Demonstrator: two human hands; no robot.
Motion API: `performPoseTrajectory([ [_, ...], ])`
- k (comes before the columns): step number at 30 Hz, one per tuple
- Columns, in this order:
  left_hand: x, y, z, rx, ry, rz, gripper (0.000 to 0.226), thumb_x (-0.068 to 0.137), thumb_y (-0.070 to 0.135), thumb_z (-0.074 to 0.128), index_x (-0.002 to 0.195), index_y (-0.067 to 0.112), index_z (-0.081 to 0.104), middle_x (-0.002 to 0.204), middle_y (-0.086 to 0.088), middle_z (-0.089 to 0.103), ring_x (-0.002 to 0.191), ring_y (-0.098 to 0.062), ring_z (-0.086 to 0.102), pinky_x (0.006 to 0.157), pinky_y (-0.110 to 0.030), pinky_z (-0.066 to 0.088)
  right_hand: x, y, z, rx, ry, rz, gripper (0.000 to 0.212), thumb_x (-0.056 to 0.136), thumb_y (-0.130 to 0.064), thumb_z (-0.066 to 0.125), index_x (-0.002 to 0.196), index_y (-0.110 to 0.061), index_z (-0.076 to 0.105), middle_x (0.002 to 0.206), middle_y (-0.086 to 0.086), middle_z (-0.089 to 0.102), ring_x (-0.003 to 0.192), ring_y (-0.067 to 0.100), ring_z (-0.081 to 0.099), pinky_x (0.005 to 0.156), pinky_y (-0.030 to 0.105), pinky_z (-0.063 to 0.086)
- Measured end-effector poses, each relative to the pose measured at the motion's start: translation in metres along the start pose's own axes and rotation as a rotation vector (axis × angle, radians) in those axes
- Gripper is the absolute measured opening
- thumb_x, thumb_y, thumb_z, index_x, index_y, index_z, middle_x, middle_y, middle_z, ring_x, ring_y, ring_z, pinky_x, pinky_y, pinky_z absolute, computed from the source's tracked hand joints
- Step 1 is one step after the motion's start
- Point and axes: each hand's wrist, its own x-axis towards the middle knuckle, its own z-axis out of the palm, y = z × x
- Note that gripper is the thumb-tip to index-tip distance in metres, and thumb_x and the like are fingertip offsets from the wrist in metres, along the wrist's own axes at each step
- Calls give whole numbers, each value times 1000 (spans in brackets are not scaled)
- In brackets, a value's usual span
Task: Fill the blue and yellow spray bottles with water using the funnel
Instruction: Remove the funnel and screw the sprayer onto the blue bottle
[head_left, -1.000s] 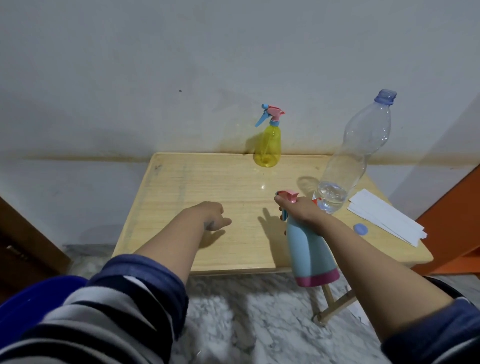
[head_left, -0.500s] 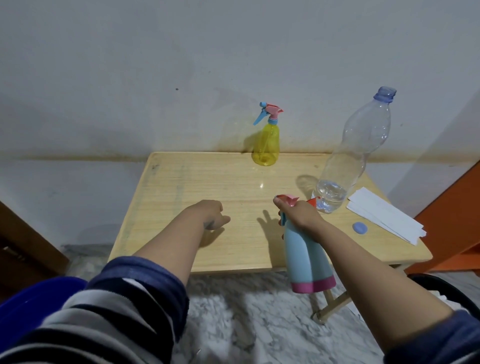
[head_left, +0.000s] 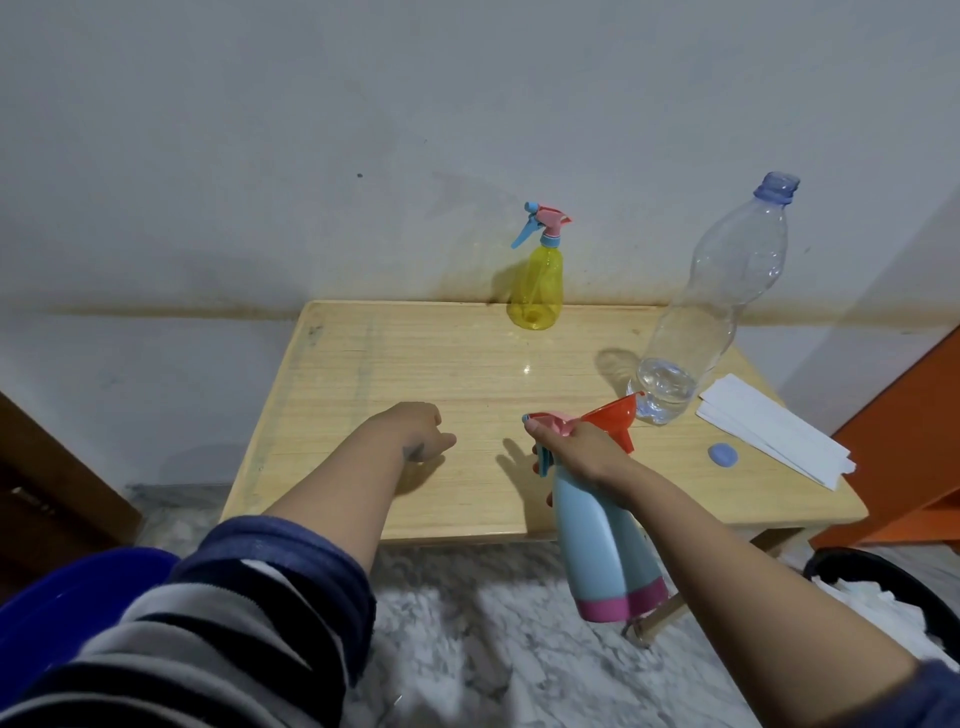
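Note:
My right hand (head_left: 582, 449) grips the neck of the blue spray bottle (head_left: 605, 551), which has a pink base and pink trigger head, and holds it in the air at the table's front edge. An orange funnel (head_left: 613, 415) shows just behind that hand. The yellow spray bottle (head_left: 536, 288) stands upright at the back of the wooden table (head_left: 415, 364), against the wall. A large clear water bottle (head_left: 711, 306), uncapped, with a little water at the bottom, stands at the right. My left hand (head_left: 415, 431) rests on the table as a loose fist, holding nothing.
A blue bottle cap (head_left: 722, 454) lies near white paper strips (head_left: 769, 428) on the table's right side. An orange piece of furniture (head_left: 914, 441) stands to the right, a black bin (head_left: 893, 587) below it. A blue object (head_left: 62, 613) sits at lower left.
My right hand has shifted slightly, and the orange funnel behind it has come into fuller view. My left hand has stayed in place.

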Motion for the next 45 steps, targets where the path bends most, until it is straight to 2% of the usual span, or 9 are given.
performPoseTrajectory([
  [8,1,-7,1,-7,4,-15,55,99,40,44,146,14,36,151,-7,36,136,-26,38,110,-35,33,13,-38,4,32,16,-74,66,90,-57,49,95,5,69,97,14,70,96,28,65,96,47,48],
  [14,3,-13,-2,-24,11,-25,56,98,41,45,146,14,36,151,-7,37,136,-25,38,110,-34,33,27,-44,11,18,30,-60,48,85,-58,56,76,-11,66,72,5,65,75,26,67,83,54,55],
  [18,3,-16,-3,-57,7,-26,56,98,43,44,146,15,36,151,-7,38,136,-26,39,109,-35,34,28,-47,6,-59,23,-110,47,95,-52,43,81,-13,64,83,6,67,87,23,60,88,37,45],
  [21,5,-16,-4,-135,-13,14,59,96,52,42,142,15,42,146,-7,44,132,-25,43,108,-35,35,32,-58,4,-61,61,-129,51,94,-56,41,102,-11,64,99,11,62,99,29,59,93,39,45],
  [25,3,-10,-5,-374,-20,112,73,81,74,46,134,24,51,133,-1,55,121,-22,53,104,-38,40,44,-76,2,14,101,-137,52,91,-59,45,93,-11,63,76,0,52,89,27,60,84,34,46],
  [28,0,-3,-8,-536,-27,201,67,80,62,61,134,23,50,111,8,60,103,-11,59,89,-24,41,51,-92,0,78,137,-181,40,94,-54,46,114,-21,58,83,-5,54,90,22,54,83,32,42],
  [32,8,4,-11,-734,-81,295,73,71,39,82,135,20,51,118,10,64,107,-7,61,90,-23,47,63,-115,-1,161,135,-228,36,91,-59,47,108,-28,57,104,8,63,102,31,63,98,43,48],
  [41,51,8,-43,-822,278,226,62,68,36,84,121,23,55,107,7,61,92,-11,61,67,-21,49,104,-143,-21,40,-5,-75,85,74,-62,69,142,-21,37,136,1,47,123,23,48,82,36,43],
  [45,85,15,-50,-748,378,152,63,65,40,84,118,25,53,101,7,60,91,-17,62,75,-33,55,135,-136,-21,17,30,-21,72,73,-44,79,129,-13,45,122,7,57,111,26,58,87,44,54],
])
